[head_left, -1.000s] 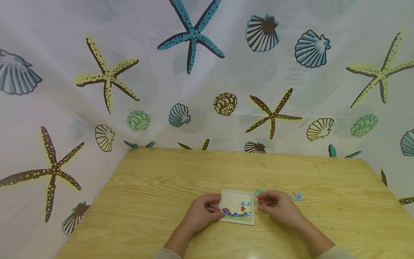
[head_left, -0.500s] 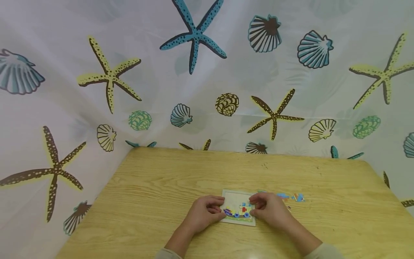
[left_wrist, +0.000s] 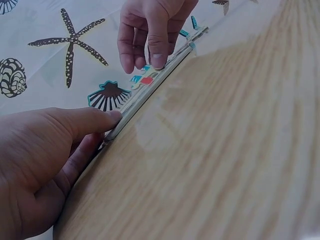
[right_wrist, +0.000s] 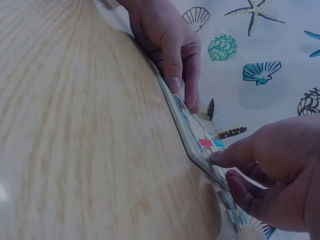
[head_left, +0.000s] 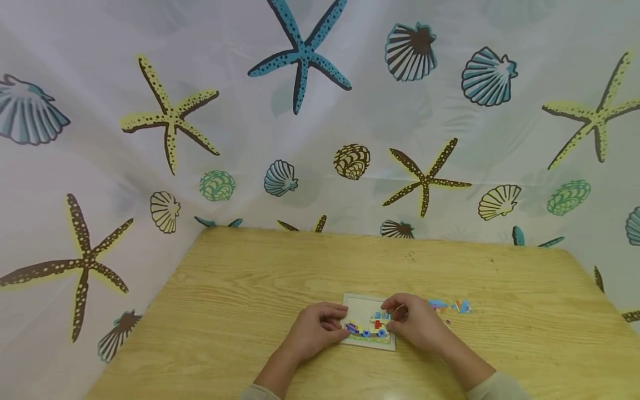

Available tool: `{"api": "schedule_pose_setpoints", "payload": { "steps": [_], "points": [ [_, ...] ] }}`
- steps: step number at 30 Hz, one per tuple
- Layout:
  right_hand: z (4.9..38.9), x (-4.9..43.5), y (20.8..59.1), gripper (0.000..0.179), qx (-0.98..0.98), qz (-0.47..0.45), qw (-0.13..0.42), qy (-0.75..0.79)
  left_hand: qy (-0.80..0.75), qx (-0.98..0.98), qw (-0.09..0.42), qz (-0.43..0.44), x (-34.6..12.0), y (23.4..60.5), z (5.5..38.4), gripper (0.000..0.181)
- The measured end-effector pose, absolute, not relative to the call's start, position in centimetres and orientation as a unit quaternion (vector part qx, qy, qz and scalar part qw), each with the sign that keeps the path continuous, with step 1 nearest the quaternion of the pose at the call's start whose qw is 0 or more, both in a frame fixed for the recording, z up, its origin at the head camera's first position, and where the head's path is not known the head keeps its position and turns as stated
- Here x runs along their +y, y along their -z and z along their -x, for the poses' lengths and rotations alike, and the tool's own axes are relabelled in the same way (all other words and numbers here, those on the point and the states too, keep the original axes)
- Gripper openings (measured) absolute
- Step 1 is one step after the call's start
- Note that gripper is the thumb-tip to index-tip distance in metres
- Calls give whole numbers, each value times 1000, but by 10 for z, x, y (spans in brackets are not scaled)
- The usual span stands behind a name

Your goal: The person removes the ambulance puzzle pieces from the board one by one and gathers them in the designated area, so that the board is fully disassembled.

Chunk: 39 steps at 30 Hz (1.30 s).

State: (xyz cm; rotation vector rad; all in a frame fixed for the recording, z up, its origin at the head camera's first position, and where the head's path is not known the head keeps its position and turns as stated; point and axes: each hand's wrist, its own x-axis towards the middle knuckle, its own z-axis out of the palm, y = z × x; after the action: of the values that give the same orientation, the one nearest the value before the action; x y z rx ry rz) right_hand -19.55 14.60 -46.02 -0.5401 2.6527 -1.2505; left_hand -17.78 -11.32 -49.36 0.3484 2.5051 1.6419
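A square puzzle board [head_left: 367,300] with a pale raised border lies on the table, its lower part filled with a colourful vehicle picture [head_left: 367,330]. My left hand [head_left: 317,330] grips the board's left edge; in the left wrist view the thumb lies on top of the border and the fingers go underneath. Over the right edge, my right hand [head_left: 415,322] has its thumb and fingers curled at a small puzzle piece, mostly hidden by the fingertips. The right wrist view shows this right thumb [right_wrist: 220,158] low over the board, beside a red and blue part [right_wrist: 206,143].
Loose puzzle pieces lie right of the board, behind the right hand: a blue one [head_left: 438,304] and a blue and orange one [head_left: 462,306]. The wooden table [head_left: 250,278] meets a hanging cloth [head_left: 310,194] printed with starfish and shells.
My right hand has moved left, from beside the board to over its right edge. The green piece behind it is now hidden, and the blue one has come into view. My left hand keeps its grip.
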Motion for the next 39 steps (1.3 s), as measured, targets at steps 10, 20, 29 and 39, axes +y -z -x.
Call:
{"api": "schedule_pose_setpoints", "payload": {
  "steps": [10, 20, 29, 39],
  "points": [
    [197, 153, 460, 23, 829, 132, 125, 530, -543, 829, 65, -116, -113, 493, 178, 33],
    [202, 161, 464, 22, 794, 141, 153, 571, -550, 824, 68, -119, -113, 492, 178, 33],
    [197, 151, 456, 22, 756, 128, 200, 610, -545, 828, 65, -114, -115, 493, 178, 33],
    [189, 142, 454, 19, 752, 88, 201, 621, -550, 824, 73, -114, -116, 494, 176, 32]
  ]
}}
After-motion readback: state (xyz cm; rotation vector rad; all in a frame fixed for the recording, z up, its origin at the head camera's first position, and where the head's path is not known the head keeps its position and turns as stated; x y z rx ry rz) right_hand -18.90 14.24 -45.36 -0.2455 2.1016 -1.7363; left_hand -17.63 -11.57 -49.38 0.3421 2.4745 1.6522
